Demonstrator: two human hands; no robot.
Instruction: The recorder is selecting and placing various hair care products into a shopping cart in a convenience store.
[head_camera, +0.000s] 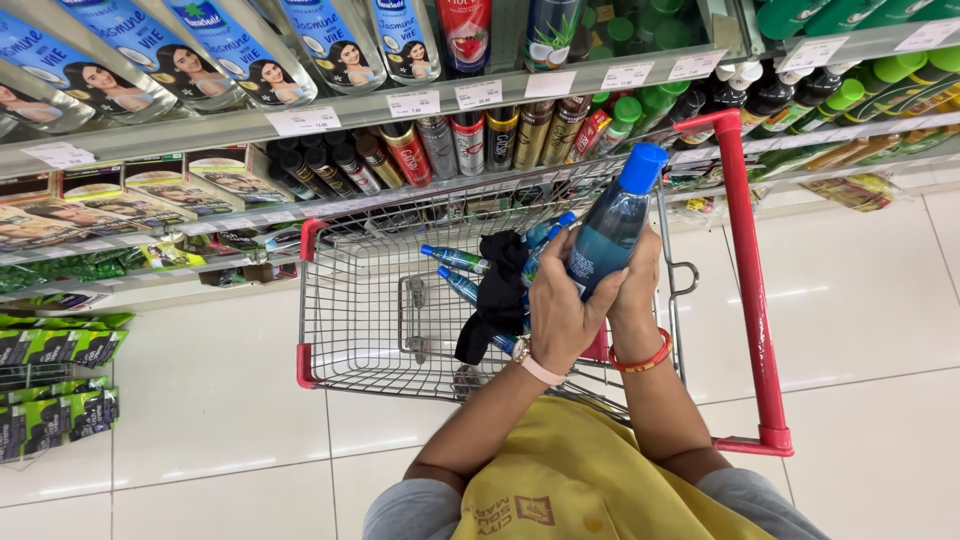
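Cart before shelves, bottle held above its near end.

Shopping cart (380, 300) stands on the floor (860, 300), between the person and the shelves (330, 112); its handle (748, 290) lies to the right. In the basket: several bottles (455, 259) toward the right side, a bundle of cloth (497, 290) lying on them. Both hands meet around one bottle (612, 225) above the cart's near right part, left hand (562, 310) just left of right hand (632, 290), touching. Packets (55, 400) hang at the far left, low, beside the floor.
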